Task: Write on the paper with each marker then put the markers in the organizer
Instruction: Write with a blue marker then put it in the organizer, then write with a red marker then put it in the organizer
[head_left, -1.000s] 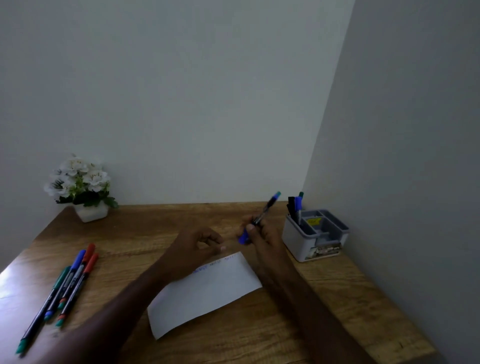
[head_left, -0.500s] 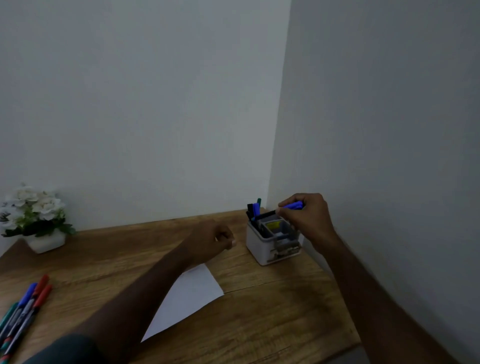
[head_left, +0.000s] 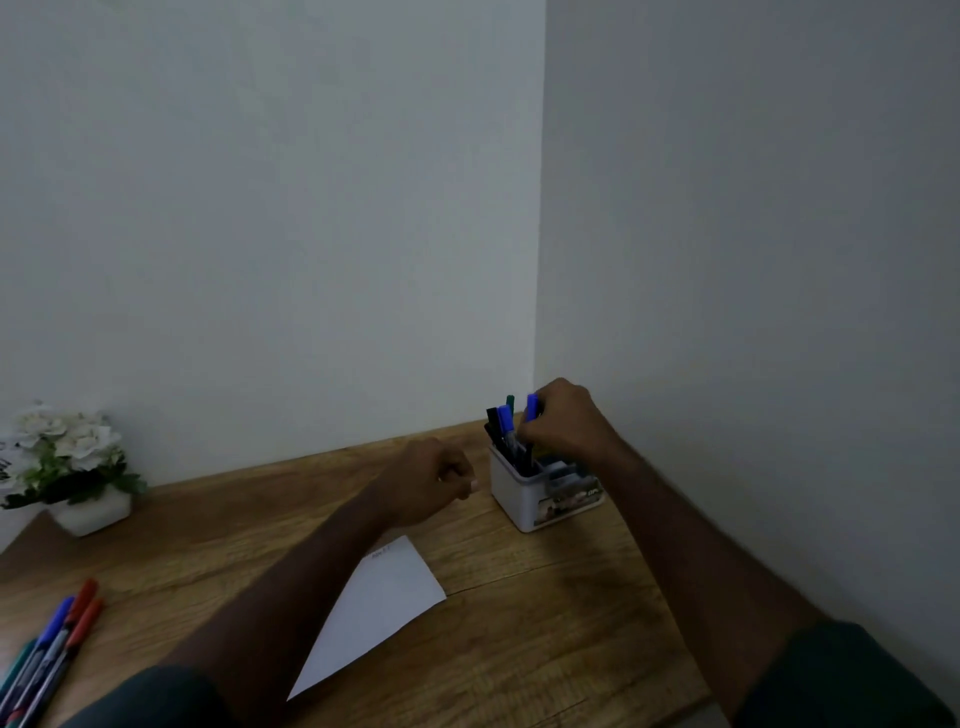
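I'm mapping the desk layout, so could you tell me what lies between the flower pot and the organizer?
In the head view, only the left hand lies between the flower pot and the organizer.

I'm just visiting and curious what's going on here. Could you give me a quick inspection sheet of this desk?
Surface: wooden table set in a corner.
Job's things: paper lying flat with faint writing near its far edge; white organizer holding several markers upright; loose markers, red, blue and green, at the table's left edge.
Clutter: white flower pot at the far left.
Hands: right hand grips a blue marker at the organizer; left hand curled above the table, holding nothing visible.
Cables: nothing seen.
Surroundings: plain pale walls.
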